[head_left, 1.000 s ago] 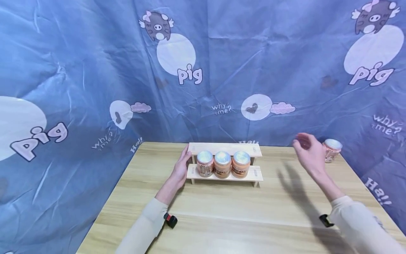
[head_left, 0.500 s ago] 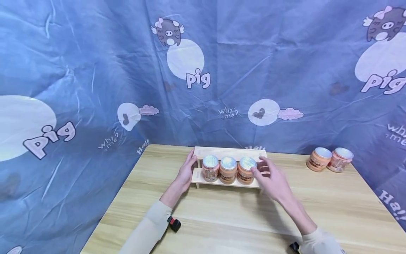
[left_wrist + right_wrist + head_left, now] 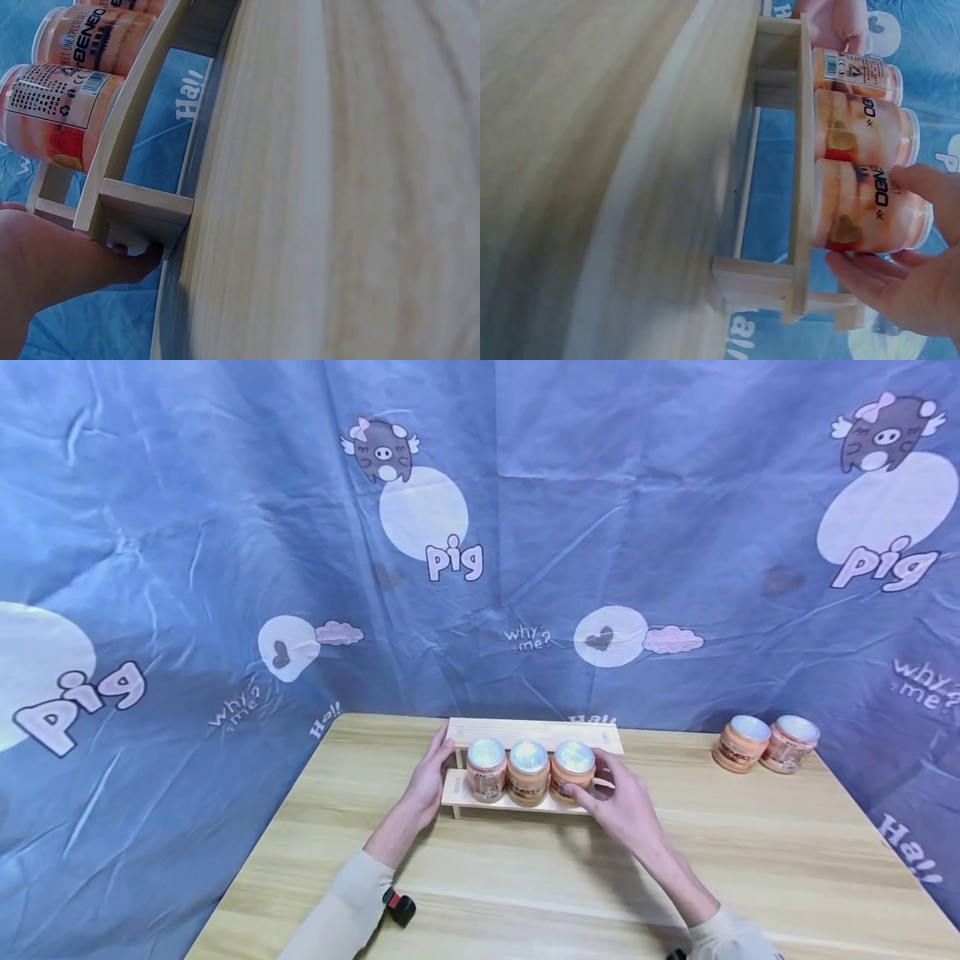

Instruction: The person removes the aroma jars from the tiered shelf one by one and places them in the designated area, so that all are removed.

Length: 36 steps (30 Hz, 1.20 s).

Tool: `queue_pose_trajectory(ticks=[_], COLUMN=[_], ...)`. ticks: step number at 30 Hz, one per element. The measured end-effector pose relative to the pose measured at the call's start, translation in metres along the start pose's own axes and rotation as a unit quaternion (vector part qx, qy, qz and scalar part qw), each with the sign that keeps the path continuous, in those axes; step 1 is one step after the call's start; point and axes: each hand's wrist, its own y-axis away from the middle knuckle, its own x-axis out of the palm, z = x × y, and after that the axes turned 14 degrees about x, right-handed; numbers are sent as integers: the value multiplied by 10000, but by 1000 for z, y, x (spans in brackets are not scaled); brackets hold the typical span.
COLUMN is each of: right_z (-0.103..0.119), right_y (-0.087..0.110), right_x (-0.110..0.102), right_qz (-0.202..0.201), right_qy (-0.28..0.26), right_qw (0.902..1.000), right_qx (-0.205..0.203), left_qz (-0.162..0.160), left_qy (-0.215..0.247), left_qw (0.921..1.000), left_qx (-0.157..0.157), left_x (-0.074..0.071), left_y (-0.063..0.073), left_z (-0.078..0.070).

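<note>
A person's right hand (image 3: pixel 626 806), raised well apart from the wooden rack (image 3: pixel 536 734) one second earlier, now holds the rightmost jar (image 3: pixel 572 774) between thumb and fingers on the lower tier. Two neighboring jars (image 3: pixel 528 777) complete the row. The left hand (image 3: pixel 426 785) grips the rack's left end, as before. Two other jars (image 3: pixel 741 746) stand side by side at the surface's (image 3: pixel 525 893) far right.

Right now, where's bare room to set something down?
Bare tabletop lies between the right hand and the pair of jars, and between the forearms in front of the rack. The upper shelf looks bare. The lower shelf is crowded: three jars side by side, left hand at one end.
</note>
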Motion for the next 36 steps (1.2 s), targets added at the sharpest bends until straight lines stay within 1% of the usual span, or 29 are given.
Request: queue_pose_trajectory(ticks=[4, 7, 10, 14, 20, 24, 29, 36], right_z=[-4, -7, -8, -6, 0, 4, 7, 4], right_y=[0, 0, 0, 1, 1, 1, 0, -6], right_x=[2, 2, 1, -2, -11, -20, -33, -56], right_qz=[-168, -270, -331, -414, -599, -918, -1374, -1769], right_qy=[-231, -254, -250, -250, -303, -161, -13, -16], right_qw=[9993, 9984, 9979, 9979, 9974, 9954, 9903, 9840], right_qx=[-247, -432, -505, -437, -272, -241, -212, -224], left_qz=[37, 54, 60, 64, 14, 20, 39, 59], left_qy=[29, 92, 140, 142, 135, 165, 169, 119], left_qw=[10000, 9999, 9999, 9999, 9999, 9998, 9998, 9999], left_qx=[-29, -38, 0, 20, -49, -52, -40, -61], left_x=[0, 0, 1, 1, -1, -2, -2, -2], left_y=[1, 1, 1, 0, 0, 0, 1, 2], left_z=[-3, -3, -2, -2, 0, 0, -1, -2])
